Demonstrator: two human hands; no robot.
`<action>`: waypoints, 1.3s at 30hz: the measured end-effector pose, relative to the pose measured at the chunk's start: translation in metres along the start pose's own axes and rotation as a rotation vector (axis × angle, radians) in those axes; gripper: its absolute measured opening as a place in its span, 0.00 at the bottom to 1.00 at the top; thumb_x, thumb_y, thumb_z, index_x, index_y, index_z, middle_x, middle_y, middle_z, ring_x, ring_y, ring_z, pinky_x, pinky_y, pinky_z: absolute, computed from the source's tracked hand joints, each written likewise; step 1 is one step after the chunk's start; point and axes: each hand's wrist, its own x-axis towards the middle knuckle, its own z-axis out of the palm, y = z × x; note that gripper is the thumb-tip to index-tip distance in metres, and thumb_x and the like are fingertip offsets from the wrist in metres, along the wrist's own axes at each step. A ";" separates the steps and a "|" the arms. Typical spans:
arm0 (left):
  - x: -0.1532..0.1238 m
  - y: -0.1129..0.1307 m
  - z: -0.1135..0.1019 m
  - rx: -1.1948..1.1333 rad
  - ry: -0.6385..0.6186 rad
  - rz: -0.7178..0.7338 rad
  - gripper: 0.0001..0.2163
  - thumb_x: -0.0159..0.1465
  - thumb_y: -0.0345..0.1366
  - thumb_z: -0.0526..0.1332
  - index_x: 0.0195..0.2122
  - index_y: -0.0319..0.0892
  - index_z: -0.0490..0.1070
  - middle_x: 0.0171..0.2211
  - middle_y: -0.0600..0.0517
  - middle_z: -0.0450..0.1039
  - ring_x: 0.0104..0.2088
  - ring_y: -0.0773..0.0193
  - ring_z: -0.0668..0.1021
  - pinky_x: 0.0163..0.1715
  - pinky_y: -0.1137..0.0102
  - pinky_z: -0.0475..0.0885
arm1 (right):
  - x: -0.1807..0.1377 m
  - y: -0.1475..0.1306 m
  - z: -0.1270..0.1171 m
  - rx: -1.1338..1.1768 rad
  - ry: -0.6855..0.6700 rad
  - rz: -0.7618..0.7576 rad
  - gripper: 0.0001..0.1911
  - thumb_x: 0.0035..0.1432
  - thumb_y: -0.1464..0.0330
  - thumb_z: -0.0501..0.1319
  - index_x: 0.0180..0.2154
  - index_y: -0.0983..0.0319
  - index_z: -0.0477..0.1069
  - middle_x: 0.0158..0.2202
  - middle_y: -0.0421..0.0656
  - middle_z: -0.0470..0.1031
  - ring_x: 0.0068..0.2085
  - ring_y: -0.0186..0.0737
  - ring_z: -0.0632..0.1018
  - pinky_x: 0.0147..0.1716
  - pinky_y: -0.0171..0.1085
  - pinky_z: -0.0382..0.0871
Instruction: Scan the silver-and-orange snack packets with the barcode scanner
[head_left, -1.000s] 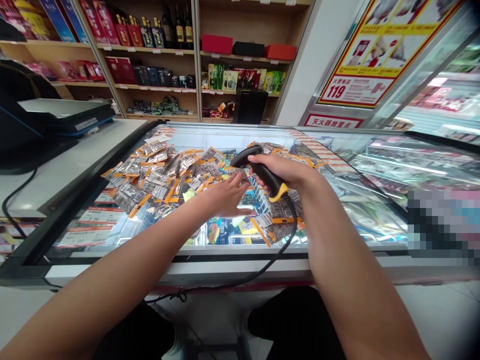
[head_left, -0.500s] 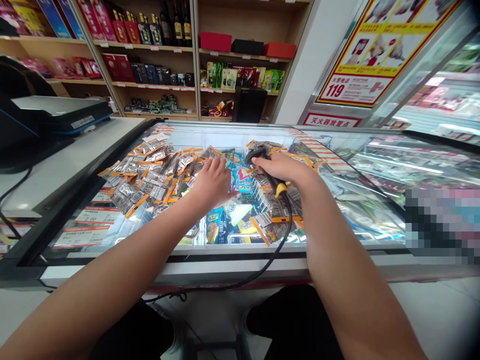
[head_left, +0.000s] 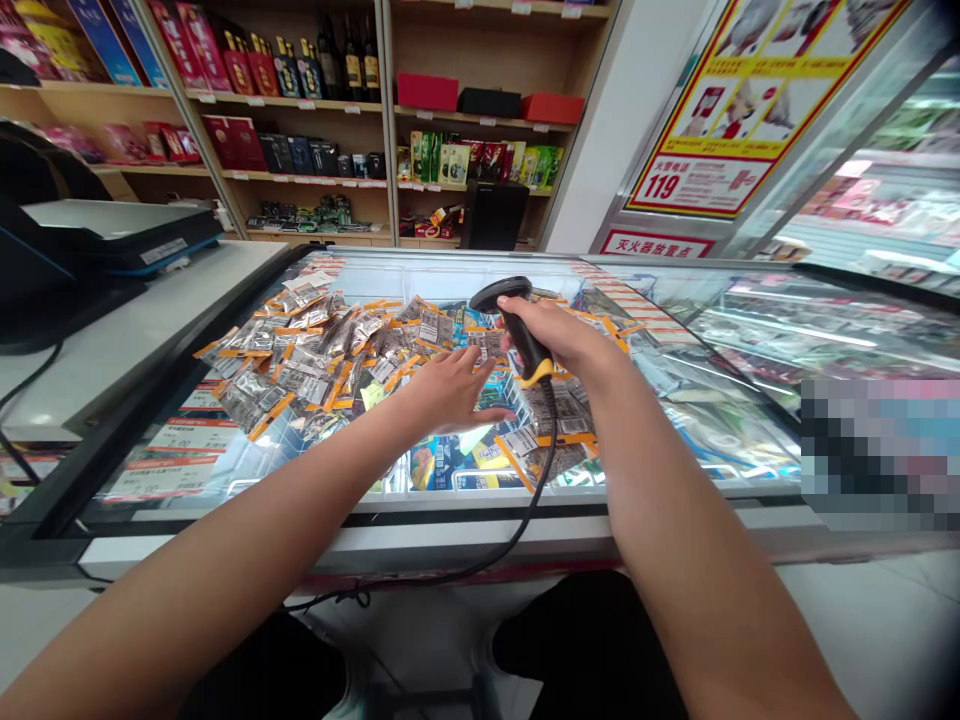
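1. evidently, scanning is the step in hand: our right hand [head_left: 559, 332] grips a black barcode scanner [head_left: 528, 342] above the chest freezer's glass top [head_left: 240, 465], near a barcoded sachet [head_left: 486, 342] lying there.
2. our left hand [head_left: 446, 392] is spread just beside that sachet, grasping nothing we can see; whether fingertips touch it, we cannot tell.
3. next, we judge, the work calls for steadying the scanner's rounded head over a flat, readable barcode.
4. at left, crinkled silvery sachets [head_left: 307, 340] edged in orange heap loosely; a smooth black cord [head_left: 553, 445] curves from the scanner's yellow collar.
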 end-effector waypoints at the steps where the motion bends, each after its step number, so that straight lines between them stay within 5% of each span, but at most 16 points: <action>1: -0.001 0.000 -0.001 0.007 -0.010 -0.008 0.42 0.69 0.66 0.42 0.72 0.37 0.57 0.67 0.33 0.63 0.63 0.41 0.71 0.61 0.54 0.65 | -0.002 -0.001 -0.002 -0.019 -0.017 -0.004 0.17 0.70 0.56 0.57 0.33 0.60 0.70 0.26 0.45 0.77 0.21 0.39 0.74 0.18 0.37 0.68; 16: 0.000 0.004 0.004 0.021 -0.023 -0.032 0.47 0.66 0.70 0.44 0.74 0.36 0.53 0.71 0.29 0.56 0.66 0.37 0.67 0.61 0.53 0.64 | -0.005 0.001 -0.004 -0.071 -0.121 0.076 0.19 0.71 0.54 0.55 0.33 0.60 0.71 0.22 0.46 0.74 0.23 0.41 0.75 0.20 0.37 0.72; 23: 0.000 0.002 0.007 0.011 -0.011 -0.014 0.45 0.67 0.69 0.45 0.75 0.40 0.50 0.76 0.37 0.45 0.71 0.40 0.60 0.65 0.54 0.61 | -0.008 -0.002 -0.004 -0.058 -0.112 0.077 0.19 0.70 0.53 0.56 0.33 0.60 0.71 0.23 0.47 0.73 0.23 0.42 0.74 0.19 0.38 0.69; 30: 0.002 0.003 0.006 0.038 -0.029 -0.020 0.46 0.67 0.69 0.43 0.75 0.38 0.50 0.75 0.38 0.49 0.69 0.41 0.62 0.64 0.53 0.62 | -0.008 -0.004 -0.003 -0.079 -0.100 0.069 0.19 0.70 0.53 0.56 0.35 0.60 0.70 0.23 0.47 0.74 0.24 0.42 0.76 0.20 0.38 0.70; 35: 0.001 0.003 -0.001 0.093 -0.009 -0.198 0.47 0.66 0.70 0.43 0.66 0.30 0.65 0.66 0.31 0.65 0.62 0.39 0.70 0.58 0.55 0.66 | -0.006 -0.001 -0.014 -0.251 0.047 0.032 0.19 0.68 0.51 0.58 0.34 0.58 0.68 0.25 0.48 0.78 0.25 0.45 0.78 0.21 0.39 0.71; 39: -0.001 -0.005 0.000 0.158 0.002 -0.300 0.46 0.67 0.69 0.40 0.60 0.29 0.71 0.56 0.31 0.73 0.57 0.40 0.72 0.57 0.54 0.66 | -0.010 0.005 -0.024 -0.284 -0.019 0.138 0.19 0.66 0.49 0.60 0.36 0.58 0.69 0.25 0.48 0.78 0.24 0.45 0.78 0.18 0.38 0.69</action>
